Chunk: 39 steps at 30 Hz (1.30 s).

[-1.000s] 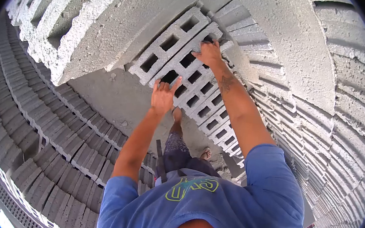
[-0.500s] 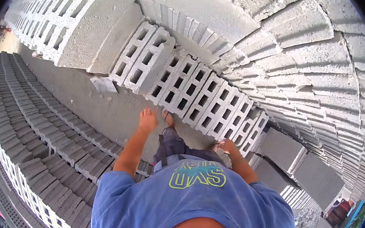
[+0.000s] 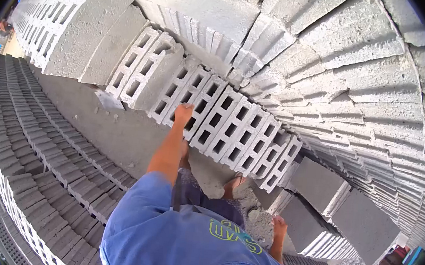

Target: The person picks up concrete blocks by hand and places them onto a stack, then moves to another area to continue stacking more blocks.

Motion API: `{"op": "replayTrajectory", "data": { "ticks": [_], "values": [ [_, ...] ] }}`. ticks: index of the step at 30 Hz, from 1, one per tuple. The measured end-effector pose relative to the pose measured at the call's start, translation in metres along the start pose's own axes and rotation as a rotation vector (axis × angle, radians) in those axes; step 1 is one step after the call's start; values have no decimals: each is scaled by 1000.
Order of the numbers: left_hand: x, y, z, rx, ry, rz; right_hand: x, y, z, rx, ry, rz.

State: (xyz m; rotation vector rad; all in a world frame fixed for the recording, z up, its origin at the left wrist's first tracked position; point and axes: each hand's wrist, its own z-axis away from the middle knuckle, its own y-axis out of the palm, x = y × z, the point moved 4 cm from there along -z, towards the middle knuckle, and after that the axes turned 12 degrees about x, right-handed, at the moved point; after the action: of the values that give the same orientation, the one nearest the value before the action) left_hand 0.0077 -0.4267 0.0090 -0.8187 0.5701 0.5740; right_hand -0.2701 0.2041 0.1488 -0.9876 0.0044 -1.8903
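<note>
My left hand (image 3: 183,113) reaches to a hollow concrete block (image 3: 196,92) in the row at my feet. Its fingers are curled at the block's holes, with the tips hidden. My right hand (image 3: 279,224) hangs beside my right side, away from the row. Its fingers look bent in, and nothing shows in them. The row of hollow blocks (image 3: 233,129) stands on end, side by side, with the holes facing up toward me.
Tall block stacks (image 3: 364,71) rise ahead and to the right. Another stack (image 3: 72,35) stands at the upper left. Lower rows of blocks (image 3: 58,168) run along my left. Dusty ground (image 3: 104,131) lies between, with rubble (image 3: 260,223) near my feet.
My left hand has moved forward from above the ground onto a block in the row. My right hand has drawn back from near my leg to my right side. My body has turned and leaned.
</note>
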Motion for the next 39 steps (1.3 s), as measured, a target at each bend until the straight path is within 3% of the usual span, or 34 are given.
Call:
{"op": "replayTrajectory", "data": {
  "ticks": [1,2,5,7,9,11,13,14,15,16,17,19,20,21,22,23,25,26,28,29,31,33,34,35,36,38,39],
  "values": [
    [-12,-5,-29,-14,-26,52,-22,8,14,7,41,-84],
    [-16,-10,-65,-111,-29,81,-34,17,30,73,138,122],
    [-34,-29,-155,-436,-19,141,-104,58,83,119,323,96],
    [-28,-28,-220,-439,-97,98,-120,90,107,225,441,216],
    [-32,-25,-252,-401,-103,75,-133,127,134,118,659,-173],
    [-31,-18,-270,-381,-89,55,-84,153,129,223,609,-86],
    [-17,-10,-280,-382,158,536,-67,167,116,346,519,14],
    [-19,-10,-269,-151,68,778,-74,164,109,435,369,220],
    [-30,-16,-235,-138,-31,919,-74,159,78,535,191,437],
    [-27,-15,-212,-115,-81,928,-64,156,37,562,132,475],
    [-20,-14,-184,-6,-265,864,-46,161,-17,554,140,439],
    [-28,-4,-96,110,-97,969,-1,174,-109,514,139,341],
    [-34,1,-47,213,-158,944,25,178,-143,499,104,310],
    [-30,18,-7,360,-81,878,51,181,-167,488,58,290],
    [-22,49,32,529,-55,1055,76,182,-185,482,10,281],
    [1,88,61,587,-172,947,96,183,-196,473,-33,275],
    [-26,103,163,830,-231,1036,122,178,-211,455,-93,279],
    [-3,140,181,821,-268,961,131,176,-213,441,-114,286],
    [0,142,222,896,-293,987,145,169,-208,412,-128,302],
    [5,121,217,888,-279,987,148,161,-199,395,-124,317],
    [6,50,203,753,71,989,141,138,-181,378,-105,357],
    [-53,-199,186,357,352,1038,140,113,-161,429,-200,436],
    [-95,-352,209,163,512,1088,160,133,-175,605,-798,913],
    [-123,-444,227,41,632,1034,165,127,-153,607,-655,765],
    [-174,-580,273,-332,876,1221,174,139,-154,629,-656,705],
    [-187,-606,294,-244,945,1136,217,174,-143,544,-597,527],
    [-219,-623,344,-512,848,682,259,201,-128,439,-541,413]
  ]
}}
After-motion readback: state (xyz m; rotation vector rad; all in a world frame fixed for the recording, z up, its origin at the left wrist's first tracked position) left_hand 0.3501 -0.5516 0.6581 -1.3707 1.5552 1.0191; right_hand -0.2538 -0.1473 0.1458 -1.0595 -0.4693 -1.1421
